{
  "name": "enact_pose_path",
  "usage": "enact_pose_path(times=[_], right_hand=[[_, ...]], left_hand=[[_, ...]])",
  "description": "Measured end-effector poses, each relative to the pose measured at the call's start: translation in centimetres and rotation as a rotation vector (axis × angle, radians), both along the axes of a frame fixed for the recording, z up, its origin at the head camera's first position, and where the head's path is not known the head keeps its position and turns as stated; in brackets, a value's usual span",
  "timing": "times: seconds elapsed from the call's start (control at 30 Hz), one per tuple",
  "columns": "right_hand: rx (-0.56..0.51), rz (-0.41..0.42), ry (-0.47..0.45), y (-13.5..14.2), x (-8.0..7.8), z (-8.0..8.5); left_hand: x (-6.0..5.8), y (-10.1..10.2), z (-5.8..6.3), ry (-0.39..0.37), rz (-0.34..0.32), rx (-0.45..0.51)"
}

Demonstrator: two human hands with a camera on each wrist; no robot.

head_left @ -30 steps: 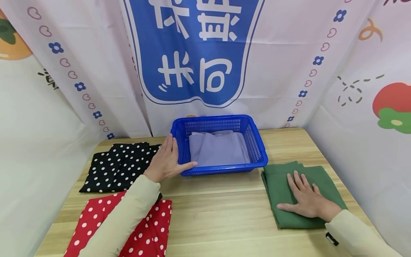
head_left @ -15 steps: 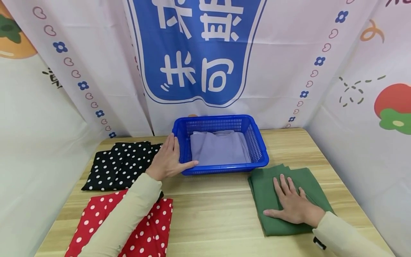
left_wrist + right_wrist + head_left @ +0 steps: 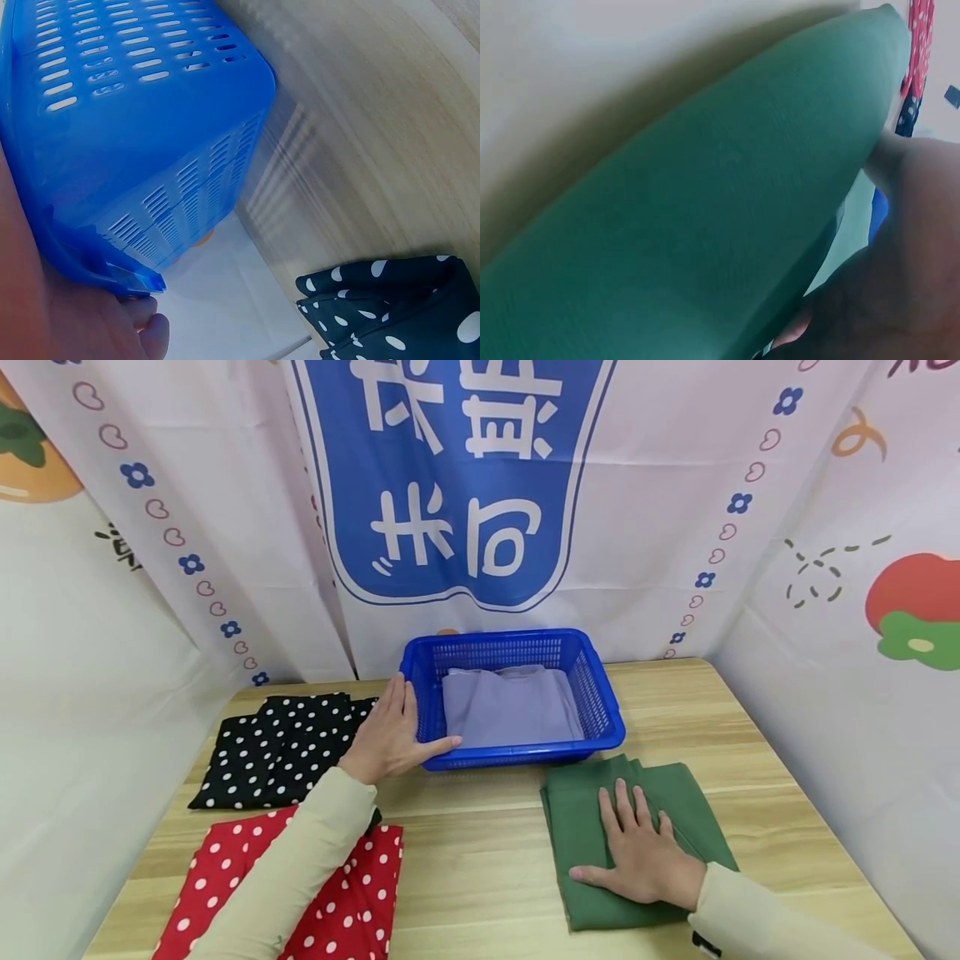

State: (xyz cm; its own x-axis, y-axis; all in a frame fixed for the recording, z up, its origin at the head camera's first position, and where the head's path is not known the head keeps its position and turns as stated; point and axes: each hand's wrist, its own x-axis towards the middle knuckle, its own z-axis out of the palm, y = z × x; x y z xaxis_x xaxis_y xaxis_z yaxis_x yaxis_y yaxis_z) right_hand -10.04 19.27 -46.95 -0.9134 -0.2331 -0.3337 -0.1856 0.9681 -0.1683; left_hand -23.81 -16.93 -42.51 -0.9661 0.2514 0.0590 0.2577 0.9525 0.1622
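My left hand (image 3: pixel 386 731) rests on the left front corner of a blue plastic basket (image 3: pixel 607 727). Its straight fingers lie along the left rim, and the thumb reaches over the front rim. Folded lavender cloth (image 3: pixel 513 706) lies inside the basket. With fingers spread, my right hand (image 3: pixel 645 860) presses flat on a folded green cloth (image 3: pixel 693 797) at front right of the basket. In the right wrist view, the rounded near edge of the green cloth (image 3: pixel 705 195) fills much of the picture.
Black cloth with white dots (image 3: pixel 277 752) lies folded left of the basket. Nearer, a red dotted cloth (image 3: pixel 375 877) lies partly under my left sleeve (image 3: pixel 300 852). The wooden table (image 3: pixel 480 860) meets a printed white curtain (image 3: pixel 637 527) at the back.
My right hand has slid the green cloth leftward and a little nearer across the table. The left hand and the basket stay in place.
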Motion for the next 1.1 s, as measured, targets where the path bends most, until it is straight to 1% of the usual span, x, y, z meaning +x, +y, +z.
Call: enact_pose_path(times=[0.2,0.43,0.63,0.83,0.9,1.0,1.1], right_hand=[[0.013,0.007,-0.012,-2.3,0.5,-0.1],[0.040,0.035,0.004,-5.1,1.0,0.0],[0.077,0.065,-0.010,-7.5,1.3,0.1],[0.095,0.093,0.016,-8.9,1.4,0.1],[0.109,0.099,0.005,-9.1,1.3,0.4],[0.113,0.113,-0.056,-8.8,0.8,1.2],[0.062,0.136,-0.122,-7.9,0.1,2.3]], left_hand=[[0.0,-0.2,0.0,-0.006,0.011,0.001],[0.0,-0.4,-0.1,-0.005,0.002,0.002],[0.0,-0.6,-0.2,-0.018,0.004,0.006],[0.1,-0.7,-0.2,-0.008,-0.001,0.016],[0.1,-0.6,-0.1,-0.004,-0.003,0.020],[0.2,-0.4,0.0,0.032,-0.002,0.008],[0.4,-0.2,0.2,0.115,-0.008,-0.021]])
